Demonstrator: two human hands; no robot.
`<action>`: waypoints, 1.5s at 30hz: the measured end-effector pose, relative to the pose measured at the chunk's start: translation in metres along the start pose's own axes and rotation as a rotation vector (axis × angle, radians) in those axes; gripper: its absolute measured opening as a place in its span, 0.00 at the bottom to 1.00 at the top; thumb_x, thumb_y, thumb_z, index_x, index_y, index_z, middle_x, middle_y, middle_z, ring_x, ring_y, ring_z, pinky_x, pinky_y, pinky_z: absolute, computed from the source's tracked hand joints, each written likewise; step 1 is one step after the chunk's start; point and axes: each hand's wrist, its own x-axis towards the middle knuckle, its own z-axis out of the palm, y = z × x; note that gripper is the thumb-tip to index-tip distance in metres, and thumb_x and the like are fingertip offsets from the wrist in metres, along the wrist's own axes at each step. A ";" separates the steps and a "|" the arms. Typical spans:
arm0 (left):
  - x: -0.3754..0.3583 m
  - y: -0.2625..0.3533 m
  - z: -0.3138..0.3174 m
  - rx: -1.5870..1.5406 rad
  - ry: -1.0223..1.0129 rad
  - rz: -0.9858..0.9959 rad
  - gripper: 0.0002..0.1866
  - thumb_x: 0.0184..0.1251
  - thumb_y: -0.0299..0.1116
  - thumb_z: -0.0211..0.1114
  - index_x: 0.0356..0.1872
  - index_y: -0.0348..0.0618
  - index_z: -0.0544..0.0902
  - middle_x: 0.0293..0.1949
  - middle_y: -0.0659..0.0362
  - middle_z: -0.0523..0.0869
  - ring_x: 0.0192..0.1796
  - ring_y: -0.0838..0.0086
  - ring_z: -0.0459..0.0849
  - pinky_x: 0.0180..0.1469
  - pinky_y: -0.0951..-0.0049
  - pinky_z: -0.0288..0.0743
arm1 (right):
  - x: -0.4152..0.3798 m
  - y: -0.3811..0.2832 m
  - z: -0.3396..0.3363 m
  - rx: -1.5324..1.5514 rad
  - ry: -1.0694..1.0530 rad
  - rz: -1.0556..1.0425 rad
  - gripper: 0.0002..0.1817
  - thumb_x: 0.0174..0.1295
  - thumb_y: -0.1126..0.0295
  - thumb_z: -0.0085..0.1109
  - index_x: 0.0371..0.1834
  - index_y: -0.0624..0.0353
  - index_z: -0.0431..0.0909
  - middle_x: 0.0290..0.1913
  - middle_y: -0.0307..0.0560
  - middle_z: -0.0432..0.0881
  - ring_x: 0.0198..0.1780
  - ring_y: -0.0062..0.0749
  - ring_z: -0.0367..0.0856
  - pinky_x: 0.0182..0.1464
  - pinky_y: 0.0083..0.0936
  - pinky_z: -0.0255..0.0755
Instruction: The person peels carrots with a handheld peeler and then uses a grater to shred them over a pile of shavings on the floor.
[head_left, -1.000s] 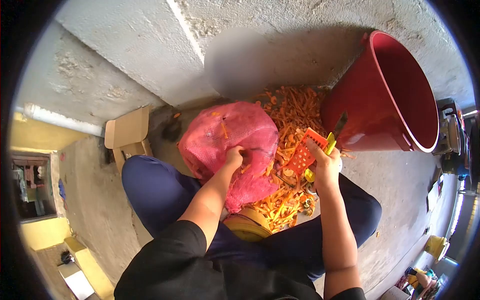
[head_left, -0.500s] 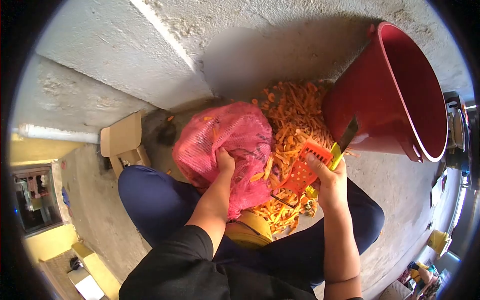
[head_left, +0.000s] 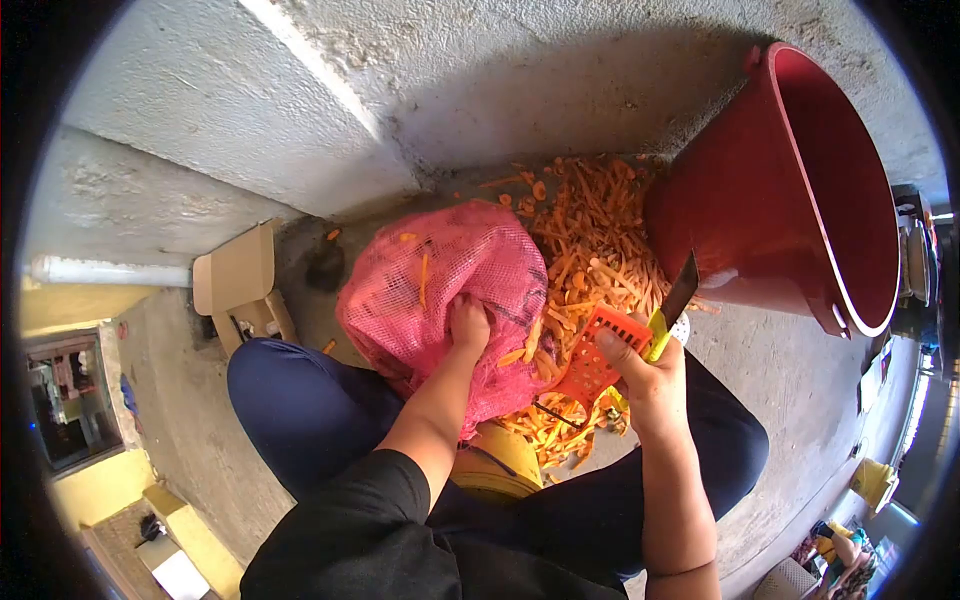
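Observation:
A bulging pink mesh sack (head_left: 400, 290) rests between my legs, with orange peel strips on its side. My left hand (head_left: 470, 324) is closed on the folds of its netting, fingertips partly buried in them. In my right hand (head_left: 655, 385) are an orange perforated plastic grater (head_left: 588, 370) and a knife (head_left: 680, 288) with a yellow-green handle. The thumb presses on the grater, and the blade points up and away from me. Behind them lies a heap of orange peelings (head_left: 595, 225), spreading toward the sack and my lap.
A big dark-red bucket (head_left: 740, 190) leans at the right, beside the heap. An open cardboard box (head_left: 235, 275) stands at the left by the wall. Close to my body, under the sack, is a yellow container (head_left: 495, 460). A rough concrete wall (head_left: 560, 110) runs behind.
My left hand has shifted slightly right along the sack, deeper into the netting. The right hand with grater and knife has moved a little down and left, and the knife tilts more upright.

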 end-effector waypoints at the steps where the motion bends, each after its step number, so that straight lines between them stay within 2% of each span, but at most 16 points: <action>1: 0.001 -0.003 0.004 0.028 0.040 0.059 0.11 0.53 0.30 0.50 0.36 0.36 0.73 0.37 0.49 0.77 0.48 0.58 0.70 0.50 0.62 0.65 | 0.000 0.000 0.001 -0.022 0.003 -0.005 0.10 0.54 0.68 0.58 0.32 0.64 0.76 0.23 0.33 0.73 0.26 0.13 0.67 0.29 0.13 0.61; 2: 0.003 -0.006 0.008 0.057 0.080 0.120 0.10 0.54 0.29 0.48 0.35 0.37 0.74 0.35 0.50 0.78 0.47 0.59 0.71 0.49 0.62 0.66 | 0.000 -0.001 0.001 -0.043 0.002 -0.002 0.10 0.53 0.68 0.58 0.31 0.64 0.76 0.22 0.33 0.73 0.25 0.13 0.67 0.29 0.13 0.61; 8: 0.025 -0.006 -0.009 0.226 -0.172 0.150 0.12 0.55 0.31 0.46 0.34 0.41 0.77 0.37 0.53 0.79 0.45 0.62 0.74 0.47 0.67 0.69 | 0.001 0.002 -0.001 -0.084 -0.011 -0.003 0.10 0.53 0.67 0.58 0.30 0.64 0.76 0.21 0.33 0.72 0.25 0.14 0.66 0.28 0.14 0.61; 11: 0.031 -0.006 -0.006 0.339 -0.211 0.232 0.13 0.56 0.30 0.44 0.33 0.41 0.79 0.39 0.52 0.79 0.44 0.63 0.76 0.46 0.69 0.70 | 0.001 0.002 0.001 -0.088 -0.013 -0.018 0.10 0.53 0.66 0.58 0.31 0.64 0.76 0.21 0.34 0.72 0.25 0.14 0.66 0.28 0.15 0.62; 14: 0.033 -0.008 0.005 0.282 -0.217 0.132 0.13 0.57 0.30 0.45 0.32 0.41 0.80 0.37 0.50 0.80 0.43 0.63 0.78 0.46 0.69 0.71 | 0.002 0.004 0.000 -0.142 -0.019 -0.048 0.11 0.53 0.66 0.58 0.32 0.65 0.76 0.21 0.34 0.72 0.25 0.15 0.66 0.29 0.15 0.62; 17: 0.031 0.007 -0.035 0.140 -0.376 -0.054 0.11 0.53 0.30 0.51 0.31 0.37 0.80 0.36 0.47 0.80 0.41 0.61 0.79 0.45 0.66 0.71 | 0.000 0.000 0.002 -0.192 -0.018 -0.054 0.12 0.53 0.67 0.57 0.33 0.65 0.76 0.21 0.34 0.72 0.25 0.15 0.66 0.29 0.16 0.62; 20: 0.033 0.004 -0.054 -0.109 -0.444 -0.238 0.13 0.46 0.30 0.57 0.33 0.34 0.80 0.38 0.44 0.79 0.43 0.59 0.78 0.47 0.64 0.70 | 0.000 -0.002 0.001 -0.185 -0.025 -0.058 0.11 0.53 0.67 0.57 0.34 0.65 0.75 0.22 0.35 0.73 0.26 0.15 0.67 0.30 0.16 0.63; 23: 0.035 -0.023 -0.046 -0.107 -0.420 -0.140 0.14 0.41 0.29 0.60 0.32 0.32 0.79 0.38 0.42 0.78 0.41 0.57 0.79 0.47 0.63 0.69 | 0.001 0.001 0.003 -0.166 -0.029 -0.077 0.11 0.54 0.67 0.57 0.34 0.65 0.75 0.23 0.36 0.74 0.27 0.16 0.68 0.31 0.16 0.64; 24: 0.035 -0.027 -0.047 -0.154 -0.354 -0.211 0.14 0.45 0.31 0.58 0.34 0.32 0.79 0.38 0.41 0.78 0.42 0.56 0.79 0.47 0.63 0.69 | 0.001 0.001 0.003 -0.184 -0.032 -0.072 0.11 0.54 0.67 0.57 0.34 0.65 0.76 0.24 0.36 0.75 0.28 0.16 0.69 0.32 0.17 0.64; 29: 0.043 -0.045 0.000 -0.146 -0.313 -0.320 0.16 0.53 0.33 0.50 0.37 0.34 0.79 0.40 0.41 0.77 0.46 0.53 0.76 0.50 0.64 0.68 | -0.002 -0.001 0.003 -0.218 -0.025 -0.046 0.12 0.54 0.67 0.57 0.36 0.64 0.76 0.27 0.39 0.77 0.30 0.17 0.71 0.35 0.17 0.65; 34: 0.058 -0.032 0.007 -0.181 -0.317 -0.411 0.18 0.54 0.35 0.48 0.39 0.34 0.78 0.41 0.42 0.77 0.47 0.53 0.76 0.52 0.64 0.66 | -0.001 0.001 0.000 -0.263 -0.029 -0.025 0.13 0.54 0.67 0.57 0.37 0.65 0.76 0.28 0.40 0.78 0.31 0.18 0.72 0.36 0.17 0.66; 45: 0.098 0.004 -0.014 -0.124 -0.205 -0.363 0.19 0.54 0.38 0.48 0.40 0.34 0.77 0.41 0.43 0.78 0.47 0.54 0.76 0.52 0.64 0.65 | 0.003 -0.011 0.002 -0.309 -0.051 0.048 0.13 0.54 0.66 0.57 0.35 0.65 0.75 0.27 0.41 0.78 0.31 0.18 0.73 0.37 0.18 0.67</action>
